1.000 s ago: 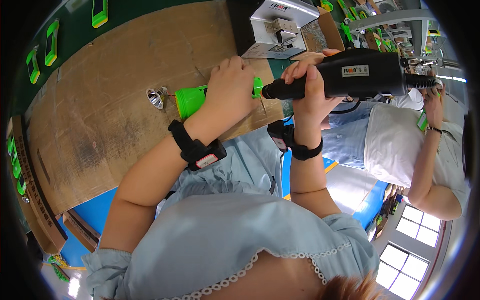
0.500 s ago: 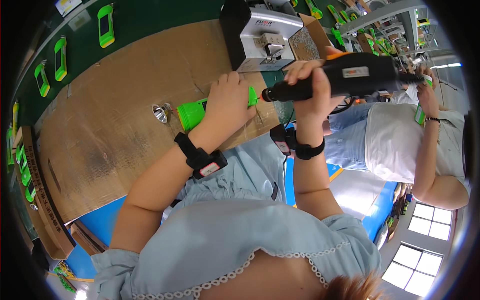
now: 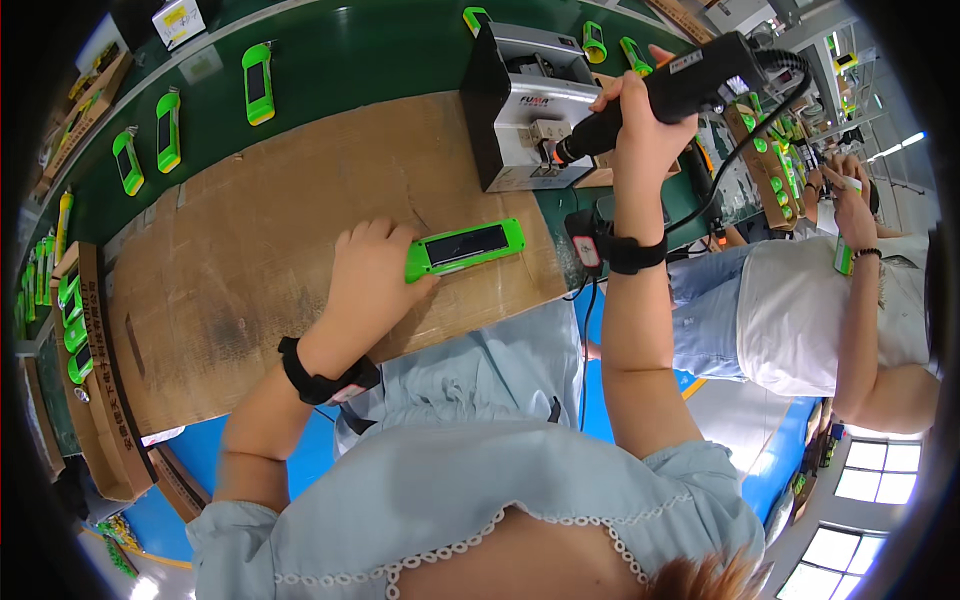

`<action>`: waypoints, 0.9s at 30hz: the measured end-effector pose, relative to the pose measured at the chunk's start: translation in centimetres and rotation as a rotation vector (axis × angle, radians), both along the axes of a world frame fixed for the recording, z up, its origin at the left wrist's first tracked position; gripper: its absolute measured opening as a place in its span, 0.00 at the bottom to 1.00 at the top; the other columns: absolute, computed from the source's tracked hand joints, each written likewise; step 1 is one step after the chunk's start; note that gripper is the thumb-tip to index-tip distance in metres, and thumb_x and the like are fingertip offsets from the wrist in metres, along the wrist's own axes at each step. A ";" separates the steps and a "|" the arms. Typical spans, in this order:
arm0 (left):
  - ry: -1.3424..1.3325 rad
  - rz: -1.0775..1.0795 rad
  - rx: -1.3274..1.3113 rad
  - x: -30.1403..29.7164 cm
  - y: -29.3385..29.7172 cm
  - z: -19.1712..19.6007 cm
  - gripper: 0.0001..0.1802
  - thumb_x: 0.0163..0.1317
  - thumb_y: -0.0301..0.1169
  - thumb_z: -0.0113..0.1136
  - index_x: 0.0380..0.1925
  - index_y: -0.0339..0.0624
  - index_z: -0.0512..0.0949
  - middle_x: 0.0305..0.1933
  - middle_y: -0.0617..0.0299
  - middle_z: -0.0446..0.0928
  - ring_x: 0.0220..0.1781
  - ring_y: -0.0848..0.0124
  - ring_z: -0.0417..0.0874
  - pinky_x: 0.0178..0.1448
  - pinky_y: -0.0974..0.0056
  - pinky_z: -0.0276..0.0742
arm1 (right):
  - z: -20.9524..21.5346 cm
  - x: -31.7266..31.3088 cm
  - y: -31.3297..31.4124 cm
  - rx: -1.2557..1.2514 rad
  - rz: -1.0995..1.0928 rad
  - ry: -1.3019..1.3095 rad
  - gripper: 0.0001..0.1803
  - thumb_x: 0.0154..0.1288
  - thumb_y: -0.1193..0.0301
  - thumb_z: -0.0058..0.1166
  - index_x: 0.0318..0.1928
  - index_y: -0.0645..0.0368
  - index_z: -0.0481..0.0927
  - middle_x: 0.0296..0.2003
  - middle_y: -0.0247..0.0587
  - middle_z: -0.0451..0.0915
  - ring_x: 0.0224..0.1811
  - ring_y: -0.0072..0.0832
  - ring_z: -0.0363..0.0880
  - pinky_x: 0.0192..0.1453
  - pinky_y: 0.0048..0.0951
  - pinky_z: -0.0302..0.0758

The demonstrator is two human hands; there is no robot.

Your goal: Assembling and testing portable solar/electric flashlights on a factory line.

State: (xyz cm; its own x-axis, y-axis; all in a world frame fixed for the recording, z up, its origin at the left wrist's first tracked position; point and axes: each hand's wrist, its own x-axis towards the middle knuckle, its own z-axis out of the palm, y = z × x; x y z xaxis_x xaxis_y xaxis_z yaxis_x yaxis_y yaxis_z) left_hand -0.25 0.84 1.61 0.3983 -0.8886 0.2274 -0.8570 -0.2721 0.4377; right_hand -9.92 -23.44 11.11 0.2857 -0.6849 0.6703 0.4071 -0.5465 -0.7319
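My left hand (image 3: 370, 272) is closed over the wide end of a green flashlight (image 3: 470, 248), which lies on the cardboard with its dark panel facing up. That hand hides the head end, and the silvery reflector cannot be seen. My right hand (image 3: 648, 130) grips a black electric screwdriver (image 3: 700, 80), held tilted with its tip down and to the left. The orange-ringed tip meets the small metal outlet on the front of a grey and black screw feeder (image 3: 535, 105).
A cardboard sheet (image 3: 270, 220) covers the green bench (image 3: 330, 40). Several green flashlights (image 3: 258, 85) lie beyond it. At the left stands a long carton (image 3: 105, 390) with more of them. The screwdriver's cable loops at the right, where a co-worker (image 3: 800, 310) handles a green item.
The screwdriver has left the flashlight's narrow end and moved up to the screw feeder. The flashlight is turned panel up, and my left hand has shifted to its wide end.
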 end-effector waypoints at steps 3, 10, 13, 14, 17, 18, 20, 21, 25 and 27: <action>0.017 -0.042 -0.103 0.2 0.1 -1.0 0.22 0.38 0.38 0.69 0.35 0.42 0.77 0.34 0.56 0.71 0.41 0.58 0.72 0.46 0.57 0.64 | 0.0 -0.2 0.5 -0.026 0.002 0.072 0.19 0.58 0.79 0.48 0.51 0.69 0.65 0.18 0.41 0.72 0.18 0.28 0.73 0.24 0.29 0.72; -0.011 -0.041 -0.204 0.5 -0.1 -2.4 0.21 0.39 0.39 0.69 0.35 0.44 0.77 0.35 0.56 0.70 0.43 0.58 0.70 0.50 0.55 0.60 | -1.4 -0.4 8.5 0.193 0.444 -0.136 0.23 0.59 0.81 0.46 0.54 0.68 0.55 0.20 0.43 0.72 0.19 0.28 0.72 0.26 0.30 0.74; -0.003 -0.040 -0.282 0.3 0.1 -2.8 0.22 0.39 0.40 0.69 0.35 0.42 0.77 0.37 0.56 0.68 0.44 0.58 0.69 0.50 0.54 0.59 | -1.8 0.6 11.0 0.202 0.478 -0.131 0.24 0.60 0.81 0.45 0.55 0.68 0.53 0.20 0.43 0.72 0.19 0.28 0.72 0.26 0.29 0.74; 0.003 -0.030 -0.276 0.3 0.1 -2.9 0.22 0.39 0.40 0.69 0.35 0.42 0.77 0.37 0.56 0.68 0.44 0.58 0.69 0.50 0.54 0.59 | -1.9 1.0 11.7 0.237 0.473 -0.154 0.15 0.60 0.82 0.45 0.48 0.69 0.61 0.21 0.42 0.72 0.19 0.28 0.73 0.26 0.29 0.74; 0.012 -0.022 -0.281 0.2 0.3 -3.0 0.23 0.38 0.39 0.69 0.36 0.42 0.77 0.38 0.55 0.68 0.44 0.58 0.68 0.51 0.54 0.59 | -2.8 1.9 12.0 0.194 0.487 -0.122 0.04 0.60 0.82 0.46 0.36 0.69 0.69 0.22 0.42 0.73 0.20 0.28 0.73 0.26 0.28 0.74; 0.016 -0.022 -0.280 0.2 0.4 -3.0 0.23 0.38 0.38 0.69 0.36 0.42 0.77 0.38 0.55 0.68 0.44 0.58 0.68 0.51 0.54 0.59 | -2.8 2.0 12.1 0.225 0.497 -0.115 0.07 0.60 0.81 0.47 0.24 0.67 0.71 0.22 0.42 0.73 0.21 0.28 0.74 0.26 0.28 0.74; 0.022 -0.017 -0.278 0.1 0.4 -3.1 0.23 0.38 0.38 0.69 0.36 0.42 0.77 0.37 0.55 0.68 0.44 0.58 0.68 0.51 0.54 0.59 | -3.2 2.0 12.1 0.195 0.494 -0.098 0.03 0.60 0.81 0.47 0.30 0.68 0.70 0.22 0.42 0.73 0.21 0.28 0.74 0.26 0.28 0.75; 0.024 -0.016 -0.285 0.1 0.4 -3.2 0.23 0.38 0.37 0.69 0.35 0.42 0.77 0.37 0.56 0.68 0.44 0.58 0.68 0.51 0.54 0.59 | -3.3 2.1 12.1 0.162 0.488 -0.086 0.04 0.60 0.81 0.47 0.36 0.69 0.69 0.22 0.42 0.73 0.21 0.28 0.74 0.27 0.29 0.75; 0.035 -0.016 -0.306 0.1 0.5 -3.1 0.23 0.37 0.36 0.69 0.36 0.41 0.76 0.37 0.56 0.69 0.44 0.58 0.69 0.51 0.54 0.60 | -2.6 2.0 12.6 0.227 0.516 -0.130 0.17 0.61 0.80 0.47 0.49 0.68 0.62 0.22 0.43 0.73 0.20 0.28 0.73 0.28 0.30 0.75; 0.035 -0.013 -0.307 0.0 0.5 -3.1 0.23 0.37 0.36 0.69 0.36 0.41 0.76 0.37 0.56 0.69 0.44 0.58 0.69 0.52 0.54 0.60 | -2.5 1.9 12.4 0.225 0.554 -0.119 0.25 0.61 0.80 0.47 0.56 0.66 0.52 0.22 0.44 0.72 0.20 0.29 0.73 0.28 0.31 0.75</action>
